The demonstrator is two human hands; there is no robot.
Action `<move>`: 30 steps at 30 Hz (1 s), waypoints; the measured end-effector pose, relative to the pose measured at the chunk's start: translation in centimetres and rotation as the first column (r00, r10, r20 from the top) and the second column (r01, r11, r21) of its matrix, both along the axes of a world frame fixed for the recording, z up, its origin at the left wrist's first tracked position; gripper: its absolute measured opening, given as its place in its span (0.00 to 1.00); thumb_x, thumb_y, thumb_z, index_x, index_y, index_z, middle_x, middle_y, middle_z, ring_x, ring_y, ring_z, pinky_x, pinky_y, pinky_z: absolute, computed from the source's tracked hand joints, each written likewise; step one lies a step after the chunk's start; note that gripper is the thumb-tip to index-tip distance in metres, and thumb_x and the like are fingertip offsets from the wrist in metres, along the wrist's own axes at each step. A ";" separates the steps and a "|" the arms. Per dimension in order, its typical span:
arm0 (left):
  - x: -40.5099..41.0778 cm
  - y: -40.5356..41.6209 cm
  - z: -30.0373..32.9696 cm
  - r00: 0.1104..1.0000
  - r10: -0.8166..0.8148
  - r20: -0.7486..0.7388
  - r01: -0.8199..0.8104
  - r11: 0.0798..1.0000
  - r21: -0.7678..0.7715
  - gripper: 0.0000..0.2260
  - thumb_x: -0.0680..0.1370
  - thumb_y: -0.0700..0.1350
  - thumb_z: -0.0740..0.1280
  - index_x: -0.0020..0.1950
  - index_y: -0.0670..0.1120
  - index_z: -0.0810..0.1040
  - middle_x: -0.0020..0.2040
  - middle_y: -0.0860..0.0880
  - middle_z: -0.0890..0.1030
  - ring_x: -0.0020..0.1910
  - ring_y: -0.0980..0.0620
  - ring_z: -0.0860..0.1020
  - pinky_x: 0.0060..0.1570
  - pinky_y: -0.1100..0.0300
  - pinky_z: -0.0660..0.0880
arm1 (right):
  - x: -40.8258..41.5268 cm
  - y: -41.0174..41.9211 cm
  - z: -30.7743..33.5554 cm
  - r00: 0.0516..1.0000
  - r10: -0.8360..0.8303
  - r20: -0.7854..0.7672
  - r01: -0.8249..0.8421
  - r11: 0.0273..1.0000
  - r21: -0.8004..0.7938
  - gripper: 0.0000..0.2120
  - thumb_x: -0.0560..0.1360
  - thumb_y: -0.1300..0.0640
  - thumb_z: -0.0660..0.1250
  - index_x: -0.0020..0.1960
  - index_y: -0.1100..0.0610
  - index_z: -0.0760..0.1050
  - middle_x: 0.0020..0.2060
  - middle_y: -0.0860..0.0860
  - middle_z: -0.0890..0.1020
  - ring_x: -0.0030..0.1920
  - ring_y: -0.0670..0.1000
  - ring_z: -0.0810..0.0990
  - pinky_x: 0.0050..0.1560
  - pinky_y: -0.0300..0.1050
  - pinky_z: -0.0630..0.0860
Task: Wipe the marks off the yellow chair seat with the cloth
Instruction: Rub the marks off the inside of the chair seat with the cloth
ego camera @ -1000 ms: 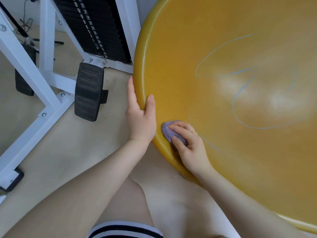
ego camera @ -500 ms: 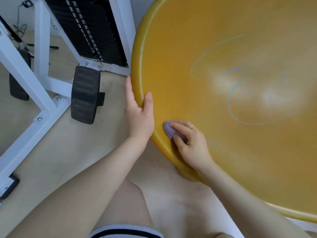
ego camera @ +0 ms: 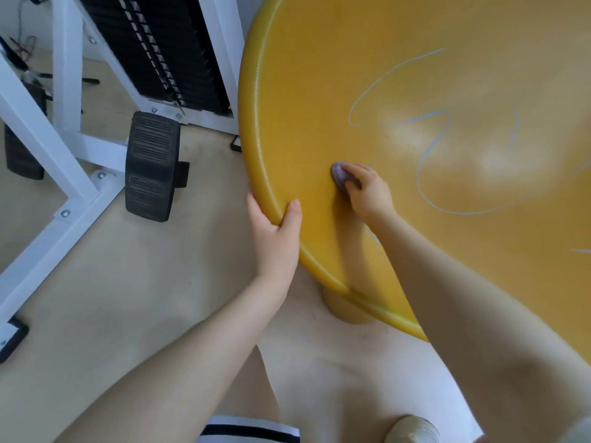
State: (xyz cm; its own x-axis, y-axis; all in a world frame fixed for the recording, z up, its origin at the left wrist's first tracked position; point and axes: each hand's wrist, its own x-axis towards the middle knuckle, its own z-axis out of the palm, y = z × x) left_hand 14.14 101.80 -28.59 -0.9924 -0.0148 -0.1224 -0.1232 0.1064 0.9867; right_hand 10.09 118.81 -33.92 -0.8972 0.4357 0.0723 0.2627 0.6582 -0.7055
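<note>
Since the earlier frame, right hand point(ego camera: 367, 191) carried the small purple cloth point(ego camera: 339, 174) from the near rim farther onto the glossy yellow plastic chair seat point(ego camera: 319, 91), fingers clamped on it. Left hand point(ego camera: 275, 238) gripped the rim. Pale blue marks point(ego camera: 425, 174) remained right; press firmly, overlap strokes.

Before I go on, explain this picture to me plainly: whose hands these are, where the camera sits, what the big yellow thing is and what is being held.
There is no machine here. A person wears one wide-angle camera on the head, looking down at their own two bare hands. The yellow chair seat fills the right side and has thin pale blue marks drawn across it. The left hand grips the seat's edge, thumb on top, to steady it. The right hand presses a small purple cloth against the seat, left of the long looping mark. On the floor to the left stands a white metal frame with a black ribbed pedal.
</note>
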 end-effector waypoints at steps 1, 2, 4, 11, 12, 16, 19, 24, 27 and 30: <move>0.0 0.0 0.0 1.000 0.008 -0.003 -0.008 1.000 0.002 0.29 0.77 0.46 0.66 0.74 0.51 0.55 0.69 0.50 0.69 0.64 0.51 0.71 0.64 0.54 0.70 | 0.8 -0.6 0.3 1.000 0.020 0.007 -0.020 1.000 -0.018 0.18 0.74 0.67 0.60 0.62 0.59 0.74 0.63 0.57 0.75 0.63 0.56 0.71 0.57 0.36 0.61; 0.0 0.1 0.0 1.000 0.014 -0.011 -0.014 1.000 0.001 0.29 0.77 0.46 0.65 0.74 0.50 0.56 0.69 0.50 0.69 0.64 0.51 0.71 0.64 0.55 0.70 | 2.1 -1.6 0.8 0.998 0.060 -0.010 -0.060 0.997 -0.042 0.18 0.72 0.68 0.61 0.60 0.59 0.76 0.60 0.57 0.77 0.61 0.56 0.73 0.56 0.35 0.62; 0.0 0.2 0.0 0.999 0.029 -0.038 -0.029 1.000 0.006 0.27 0.77 0.45 0.65 0.74 0.50 0.57 0.67 0.50 0.70 0.62 0.53 0.72 0.62 0.61 0.70 | 5.6 -4.2 1.9 0.984 0.159 -0.084 -0.169 0.977 -0.131 0.18 0.68 0.69 0.61 0.56 0.60 0.79 0.53 0.55 0.79 0.55 0.52 0.75 0.52 0.29 0.64; 0.0 0.3 -0.4 0.996 0.050 -0.073 -0.044 0.995 0.085 0.24 0.78 0.43 0.63 0.73 0.48 0.59 0.64 0.52 0.71 0.61 0.56 0.73 0.62 0.63 0.70 | 7.6 -4.8 1.1 0.947 0.271 -0.174 -0.299 0.940 -0.164 0.17 0.69 0.65 0.59 0.56 0.60 0.78 0.54 0.49 0.76 0.57 0.46 0.73 0.58 0.25 0.63; 0.0 0.3 -0.4 0.996 0.046 -0.074 -0.040 0.996 0.078 0.25 0.78 0.44 0.63 0.73 0.49 0.59 0.64 0.53 0.71 0.61 0.56 0.72 0.63 0.61 0.69 | 6.5 -3.8 0.4 0.948 0.272 -0.166 -0.292 0.949 -0.115 0.17 0.69 0.65 0.59 0.56 0.62 0.78 0.55 0.52 0.77 0.57 0.49 0.73 0.59 0.27 0.62; -0.2 0.2 -0.7 0.998 0.012 -0.066 -0.008 0.998 0.062 0.26 0.78 0.46 0.63 0.74 0.51 0.56 0.69 0.50 0.69 0.64 0.52 0.72 0.64 0.53 0.71 | 1.4 0.2 -1.9 0.985 0.122 -0.121 -0.119 0.992 0.031 0.16 0.73 0.63 0.58 0.59 0.62 0.75 0.60 0.59 0.76 0.61 0.59 0.73 0.62 0.48 0.67; -0.1 0.2 -0.6 0.998 0.006 -0.068 -0.002 0.998 0.063 0.26 0.78 0.47 0.62 0.74 0.51 0.56 0.69 0.50 0.69 0.64 0.53 0.72 0.63 0.56 0.71 | -1.0 1.9 -1.5 1.000 -0.009 -0.018 0.009 1.000 0.011 0.17 0.75 0.68 0.58 0.62 0.59 0.74 0.63 0.58 0.74 0.63 0.59 0.70 0.61 0.42 0.63; 0.1 0.2 -0.3 0.998 0.017 -0.057 -0.013 0.998 0.066 0.26 0.78 0.46 0.63 0.74 0.49 0.57 0.67 0.51 0.70 0.63 0.54 0.72 0.63 0.57 0.70 | 3.1 -1.6 1.2 0.995 0.083 0.060 -0.075 0.988 -0.135 0.19 0.72 0.68 0.60 0.59 0.57 0.77 0.58 0.56 0.75 0.59 0.55 0.72 0.59 0.41 0.65; 0.0 0.1 -0.2 0.998 0.020 -0.062 -0.015 0.997 0.081 0.25 0.78 0.44 0.63 0.74 0.48 0.58 0.64 0.53 0.70 0.61 0.56 0.72 0.61 0.62 0.69 | 8.3 -5.0 3.2 0.977 0.210 0.024 -0.192 0.930 -0.314 0.17 0.70 0.67 0.61 0.56 0.57 0.79 0.50 0.50 0.74 0.53 0.47 0.72 0.53 0.32 0.65; 0.0 0.0 -0.3 0.998 0.005 -0.058 0.000 0.996 0.089 0.26 0.78 0.44 0.63 0.74 0.49 0.57 0.66 0.50 0.70 0.61 0.55 0.72 0.61 0.62 0.69 | 10.0 -5.5 3.8 0.964 0.264 -0.003 -0.243 0.882 -0.403 0.16 0.70 0.66 0.62 0.55 0.57 0.79 0.50 0.48 0.73 0.51 0.41 0.72 0.51 0.23 0.63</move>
